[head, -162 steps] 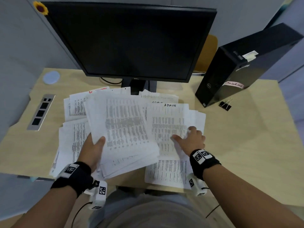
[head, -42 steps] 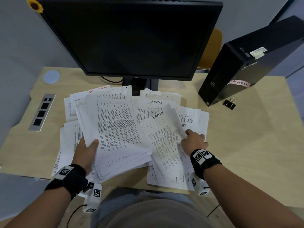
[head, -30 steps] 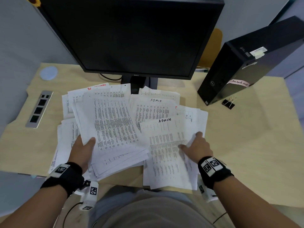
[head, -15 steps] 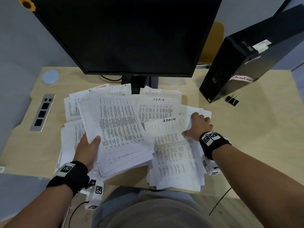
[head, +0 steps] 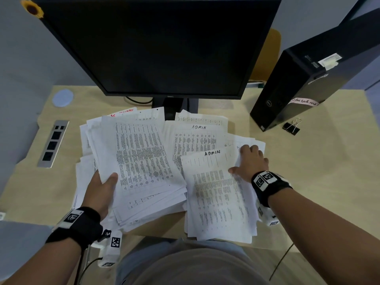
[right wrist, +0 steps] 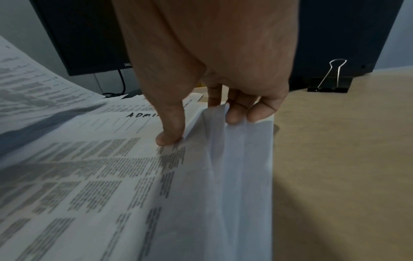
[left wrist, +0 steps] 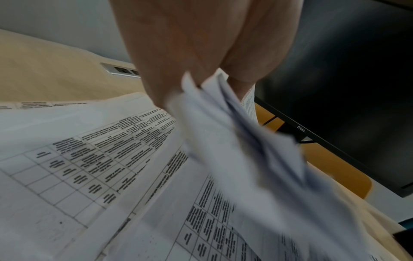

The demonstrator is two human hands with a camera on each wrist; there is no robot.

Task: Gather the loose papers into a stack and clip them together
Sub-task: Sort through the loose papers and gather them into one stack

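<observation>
Printed white papers lie fanned over the desk (head: 320,173). My left hand (head: 102,187) grips the near-left corner of a thick stack of sheets (head: 141,161), thumb on top; the left wrist view shows the hand (left wrist: 201,83) pinching that stack's edges (left wrist: 234,141). My right hand (head: 248,161) holds the right edge of a smaller pile topped by a sheet marked ADMIN (head: 216,194). The right wrist view has its thumb (right wrist: 170,137) pressing that top sheet (right wrist: 100,167) while the fingers (right wrist: 248,114) curl over the bent-up edge. A black binder clip (head: 292,127) (right wrist: 330,83) lies on the desk at the far right, untouched.
A dark monitor (head: 160,48) stands right behind the papers. A black computer tower (head: 304,89) stands at the back right, next to the clip. A socket strip (head: 52,144) and a round blue disc (head: 62,98) sit at the left. The desk's near edge runs under the piles.
My right hand laid the lifted ADMIN sheet on the right pile, then slid up to the pile's right edge and took hold there. My left hand kept its hold on the stack.
</observation>
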